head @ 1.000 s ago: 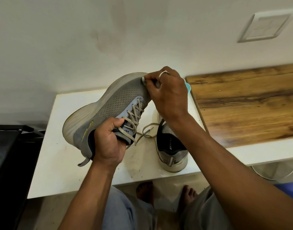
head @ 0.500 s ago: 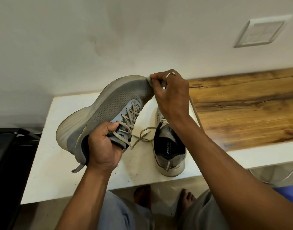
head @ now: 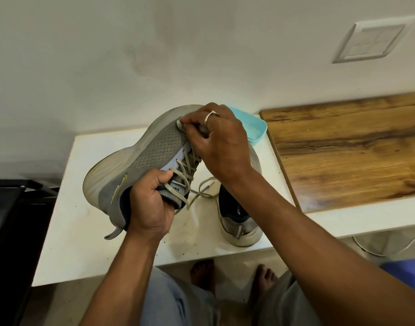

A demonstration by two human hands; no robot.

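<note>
Grey shoe (head: 150, 149), raised near back edge of table (head: 79, 231): collar gripped in curled left hand (head: 152, 205); pale wipe (head: 179, 124) pinched against toe by right hand (head: 220, 142).

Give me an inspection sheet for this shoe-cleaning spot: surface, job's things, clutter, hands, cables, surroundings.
Surface: white table, dark specks.
Job's things: grey shoe held up; small pale wipe on its toe; second shoe standing on the table.
Clutter: blue tub behind the hands.
Hands: left hand grips the shoe's collar; right hand pinches the wipe.
Cables: white cable under the table's right end.
Surroundings: wooden top, wall plate, black furniture left.
</note>
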